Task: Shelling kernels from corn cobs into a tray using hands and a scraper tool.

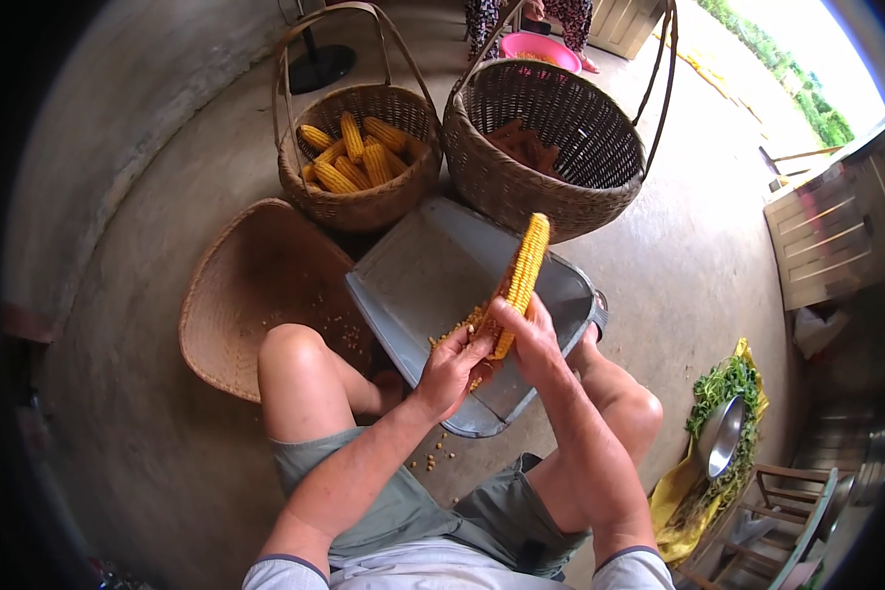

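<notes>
A partly shelled yellow corn cob (529, 267) is held tilted above a grey metal scoop-shaped pan (405, 269). My right hand (535, 335) is wrapped around its lower part. My left hand (450, 366) is at the cob's lower left side, fingers bent; a reddish bare cob seems to lie along the yellow one between the hands, though its lower end is hidden. Loose corn kernels (474, 318) are heaped in the pan beneath the hands.
Beyond the pan stand a wicker basket of corn cobs (361, 203) and a larger basket with reddish bare cobs (553, 203). A woven scoop basket (221, 295) lies left. Another person (483, 26) sits behind a pink basin (542, 43). Greens and a metal bowl (724, 435) are right.
</notes>
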The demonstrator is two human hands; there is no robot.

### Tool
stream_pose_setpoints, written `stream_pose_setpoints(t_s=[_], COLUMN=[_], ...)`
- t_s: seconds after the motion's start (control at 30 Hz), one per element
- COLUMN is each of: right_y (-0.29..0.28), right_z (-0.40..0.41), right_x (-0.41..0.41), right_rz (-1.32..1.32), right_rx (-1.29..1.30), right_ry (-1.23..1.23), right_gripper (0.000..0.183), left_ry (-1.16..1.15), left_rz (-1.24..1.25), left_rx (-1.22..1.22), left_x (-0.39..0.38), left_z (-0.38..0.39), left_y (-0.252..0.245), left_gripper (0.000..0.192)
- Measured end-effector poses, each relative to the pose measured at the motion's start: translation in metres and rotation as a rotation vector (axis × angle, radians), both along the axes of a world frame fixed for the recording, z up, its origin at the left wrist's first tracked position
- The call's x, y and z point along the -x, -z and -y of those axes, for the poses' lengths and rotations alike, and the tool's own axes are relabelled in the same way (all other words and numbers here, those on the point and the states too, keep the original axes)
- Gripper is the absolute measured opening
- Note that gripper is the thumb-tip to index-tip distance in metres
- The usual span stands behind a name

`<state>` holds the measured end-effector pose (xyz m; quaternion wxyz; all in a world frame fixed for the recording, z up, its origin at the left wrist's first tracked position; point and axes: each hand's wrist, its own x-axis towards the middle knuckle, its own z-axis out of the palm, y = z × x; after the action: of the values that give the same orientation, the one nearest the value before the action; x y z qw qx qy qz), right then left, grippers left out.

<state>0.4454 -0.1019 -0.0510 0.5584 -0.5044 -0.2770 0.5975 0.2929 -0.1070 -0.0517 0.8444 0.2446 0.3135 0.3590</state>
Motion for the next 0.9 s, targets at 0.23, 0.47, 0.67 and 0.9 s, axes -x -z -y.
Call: stream_pose_setpoints(t_s=[0.23, 0.47, 0.67, 0.9], right_y=[-0.009, -0.010, -0.022, -0.006], right_z=[0.029, 0.073, 0.098, 0.095], right_x=[0.006, 0.020, 0.039, 0.037], right_rz=[0.298, 0.206, 0.084, -0.079], right_rx=[-0.031, -0.037, 0.017, 0.116], right_ry=[-0.016, -0.001, -0.086, -0.120], right_gripper=[0.037, 0.054, 0.046, 0.037], left_ry=[-0.004, 0.096, 0.247, 0.269], left_rz=[-0.316, -0.304, -0.443, -0.483], left_rx=[-0.280, -0.358, -0.469, -0.584], left_x=[0.001, 0.005, 0.007, 0.012], left_z=[0.001, 0.007, 0.011, 0.006], left_y=[0.021, 0.008, 0.021, 0.036], left_gripper=[0.027, 0.061, 0.062, 0.055])
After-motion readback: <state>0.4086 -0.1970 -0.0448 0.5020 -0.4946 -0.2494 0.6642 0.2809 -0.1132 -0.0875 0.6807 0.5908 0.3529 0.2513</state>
